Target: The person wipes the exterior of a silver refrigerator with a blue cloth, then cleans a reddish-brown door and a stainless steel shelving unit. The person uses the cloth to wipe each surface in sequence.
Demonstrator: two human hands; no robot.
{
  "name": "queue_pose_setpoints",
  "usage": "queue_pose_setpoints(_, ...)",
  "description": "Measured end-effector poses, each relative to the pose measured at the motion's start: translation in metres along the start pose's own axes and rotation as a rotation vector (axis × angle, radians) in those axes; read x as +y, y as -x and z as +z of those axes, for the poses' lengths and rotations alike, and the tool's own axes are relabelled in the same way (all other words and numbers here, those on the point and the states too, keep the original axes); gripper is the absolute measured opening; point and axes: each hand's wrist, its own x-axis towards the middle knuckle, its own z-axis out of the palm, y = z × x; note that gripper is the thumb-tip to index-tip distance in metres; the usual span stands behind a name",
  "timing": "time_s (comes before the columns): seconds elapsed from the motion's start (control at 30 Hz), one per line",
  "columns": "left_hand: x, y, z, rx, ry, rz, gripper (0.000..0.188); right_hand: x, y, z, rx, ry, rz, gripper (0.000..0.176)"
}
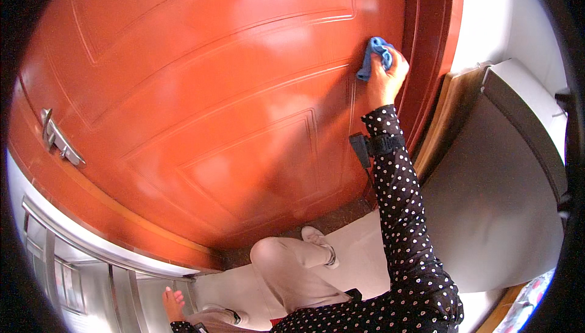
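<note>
My right hand point(387, 77) grips a crumpled blue cloth point(375, 54) and presses it against a glossy orange-red panelled door point(237, 86), close to the door's right edge. The arm is stretched out, and its shadow falls diagonally across the panels. Down at the lower left, my left hand point(173, 303) hangs beside my leg with nothing in it that I can see. Its fingers look partly curled, and how far apart they are is hard to make out. A metal lever handle with a lock plate point(64, 143) is fixed on the door's left side.
Right of the dark red door frame point(427, 27) stands a wooden board point(438, 123) beside a large grey appliance-like box point(493, 186). A metal railing point(114, 260) runs along the lower left. Pale floor point(361, 246) lies under my shoes, below a dark threshold point(256, 250).
</note>
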Motion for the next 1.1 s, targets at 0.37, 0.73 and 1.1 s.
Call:
queue_pose_setpoints(0.37, -0.006, -0.001, 0.013, 0.115, 0.031, 0.012, 0.044, 0.145, 0.173, -0.105, -0.042, -0.022, 0.808, 0.038)
queue_pose_setpoints(0.73, 0.018, 0.033, 0.003, 0.100, 0.090, 0.069, 0.049, 0.078, 0.212, -0.099, 0.045, -0.417, 1.197, 0.043)
queue_pose_setpoints(1.1, 0.074, 0.024, 0.009, 0.036, 0.266, 0.107, 0.050, -0.151, 0.272, -0.012, -0.438, 0.096, 0.006, 0.047)
